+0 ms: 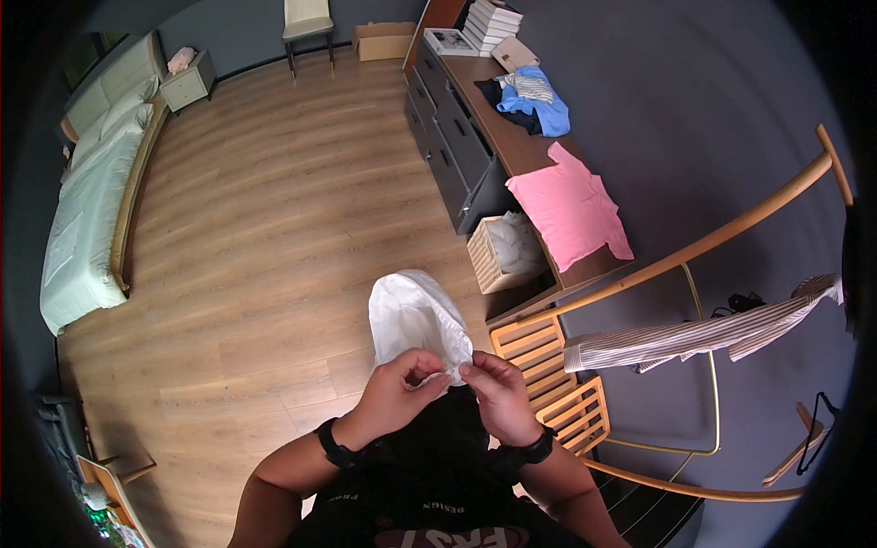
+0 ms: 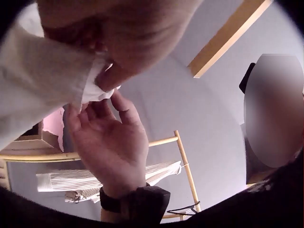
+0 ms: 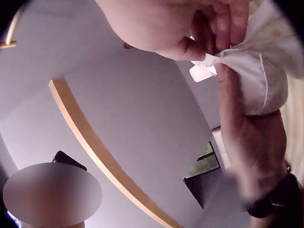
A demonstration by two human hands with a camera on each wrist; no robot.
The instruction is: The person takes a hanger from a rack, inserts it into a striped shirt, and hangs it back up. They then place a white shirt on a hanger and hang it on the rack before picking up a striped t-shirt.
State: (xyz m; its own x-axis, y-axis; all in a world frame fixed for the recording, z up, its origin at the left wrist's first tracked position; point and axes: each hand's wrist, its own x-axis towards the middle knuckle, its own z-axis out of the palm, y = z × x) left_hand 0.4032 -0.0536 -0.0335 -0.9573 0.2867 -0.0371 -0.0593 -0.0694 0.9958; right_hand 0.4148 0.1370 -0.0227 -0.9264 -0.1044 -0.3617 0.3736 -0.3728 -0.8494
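A piece of white cloth (image 1: 406, 310) hangs in front of the person's body, its far part bulging out over the floor. My left hand (image 1: 395, 395) pinches its near edge between thumb and fingers. Close beside it, my right hand (image 1: 501, 391) grips the same edge, thumb on top. In the left wrist view the gathered white edge (image 2: 90, 90) lies between the two hands. The right wrist view shows a stitched seam on the cloth (image 3: 259, 78), with the fingertips of both hands meeting at its bunched edge.
Right of the hands stands a wooden clothes rack (image 1: 722, 236) with a striped garment (image 1: 649, 345). A pink garment (image 1: 571, 205) lies on the long cabinet, above a woven basket (image 1: 489, 260). Folded blue clothing (image 1: 548, 114) lies farther back. A bed (image 1: 87, 228) stands far left.
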